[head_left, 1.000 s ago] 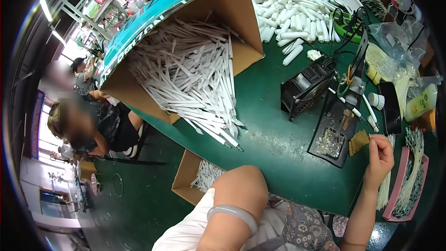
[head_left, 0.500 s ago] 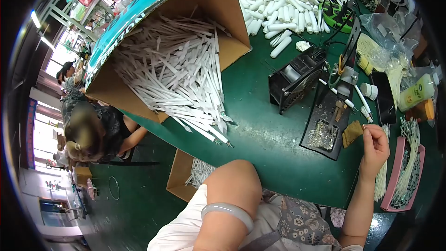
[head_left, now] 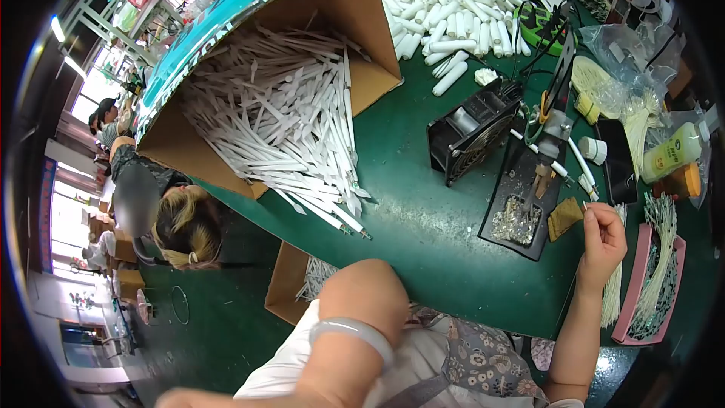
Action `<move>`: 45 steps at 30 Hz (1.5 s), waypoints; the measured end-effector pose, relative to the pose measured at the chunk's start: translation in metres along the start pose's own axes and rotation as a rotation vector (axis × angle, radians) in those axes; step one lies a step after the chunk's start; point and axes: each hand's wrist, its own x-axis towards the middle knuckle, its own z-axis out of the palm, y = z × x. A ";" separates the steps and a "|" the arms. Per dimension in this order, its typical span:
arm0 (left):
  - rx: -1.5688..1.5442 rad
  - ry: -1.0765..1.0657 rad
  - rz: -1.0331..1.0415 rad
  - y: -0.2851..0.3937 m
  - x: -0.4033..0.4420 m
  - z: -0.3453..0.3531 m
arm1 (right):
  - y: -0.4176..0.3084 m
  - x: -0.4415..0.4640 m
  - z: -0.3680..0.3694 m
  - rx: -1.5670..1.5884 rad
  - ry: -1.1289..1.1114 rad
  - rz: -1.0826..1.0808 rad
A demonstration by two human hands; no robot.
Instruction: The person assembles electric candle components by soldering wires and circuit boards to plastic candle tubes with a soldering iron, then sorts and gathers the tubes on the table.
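My right hand (head_left: 603, 244) is raised at the right side of the green table, thumb and forefinger pinched on something thin and pale, too small to name. Just left of its fingertips lies a brown sponge (head_left: 565, 217). Beyond it, a soldering iron (head_left: 545, 162) is mounted tip down over a black tray (head_left: 535, 248) with silvery solder bits. My left arm is bent towards me, a pale bangle on its forearm. Blurred at the bottom edge, my left hand (head_left: 219, 399) is mostly cut off, its fingers unclear.
An open carton (head_left: 374, 83) of white wired sticks lies at left. A black fan (head_left: 476, 128) stands mid-table, with white tubes (head_left: 457, 23) piled behind. At right are a pink tray (head_left: 676, 276) of wires and a bottle (head_left: 672, 153). Another person (head_left: 185, 219) sits at left.
My left hand has come into view at the bottom edge. My right hand keeps its pinch at nearly the same spot. The view has shifted slightly, and the person at left has leaned over.
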 end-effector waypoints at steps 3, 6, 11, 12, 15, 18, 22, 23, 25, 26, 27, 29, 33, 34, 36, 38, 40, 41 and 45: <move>0.233 -0.231 -0.001 -0.015 0.016 -0.026 | -0.004 -0.001 0.001 0.012 0.001 0.020; 0.469 -0.630 0.030 -0.045 0.022 -0.064 | -0.009 -0.001 0.000 0.024 -0.027 0.001; 1.152 -1.286 -0.424 -0.145 -0.006 -0.121 | -0.013 -0.001 0.000 0.015 -0.025 -0.010; 1.204 -1.365 -0.343 -0.157 -0.015 -0.137 | -0.011 -0.002 0.001 0.018 -0.024 -0.014; 1.280 -1.473 -0.513 -0.161 -0.023 -0.167 | -0.009 -0.003 -0.002 0.004 -0.027 -0.010; 1.266 -1.644 -0.672 -0.132 -0.018 -0.178 | -0.008 0.000 -0.003 0.002 -0.015 -0.022; 1.291 -1.664 -0.828 -0.086 -0.017 -0.186 | -0.010 -0.004 -0.006 -0.024 -0.034 -0.001; 1.335 -1.663 -0.830 -0.075 -0.017 -0.186 | -0.009 -0.003 -0.004 -0.023 -0.049 0.000; 1.302 -1.577 -0.794 -0.051 -0.018 -0.190 | -0.004 -0.003 -0.008 -0.118 -0.057 -0.064; 1.300 -1.507 -0.833 -0.037 -0.017 -0.184 | 0.003 -0.003 -0.009 -0.111 -0.013 -0.063; 1.290 -1.441 -0.872 -0.022 -0.016 -0.177 | -0.001 -0.002 -0.010 -0.111 -0.039 -0.035; 1.364 -1.282 -0.910 0.001 -0.010 -0.178 | 0.009 -0.004 -0.016 -0.094 0.014 0.003; 2.124 -0.840 -0.673 0.020 0.037 -0.237 | -0.008 -0.007 -0.009 -0.106 -0.035 -0.104; 2.276 -0.815 -0.648 0.028 0.057 -0.266 | -0.019 -0.006 -0.001 -0.104 -0.023 -0.155; 2.570 -0.716 -0.692 0.046 0.094 -0.334 | -0.015 -0.006 -0.003 -0.086 -0.059 -0.204; 2.675 -0.718 -0.685 0.043 0.121 -0.329 | -0.013 -0.004 -0.004 -0.127 -0.092 -0.276; 2.642 -0.774 -0.676 0.041 0.123 -0.319 | 0.003 0.001 -0.005 -0.035 -0.095 -0.170; 2.558 -0.827 -0.659 0.031 0.122 -0.305 | 0.012 -0.005 -0.008 -0.010 -0.074 -0.106; 2.028 -0.837 -0.506 0.004 0.080 -0.191 | -0.003 -0.006 -0.007 -0.095 -0.018 -0.099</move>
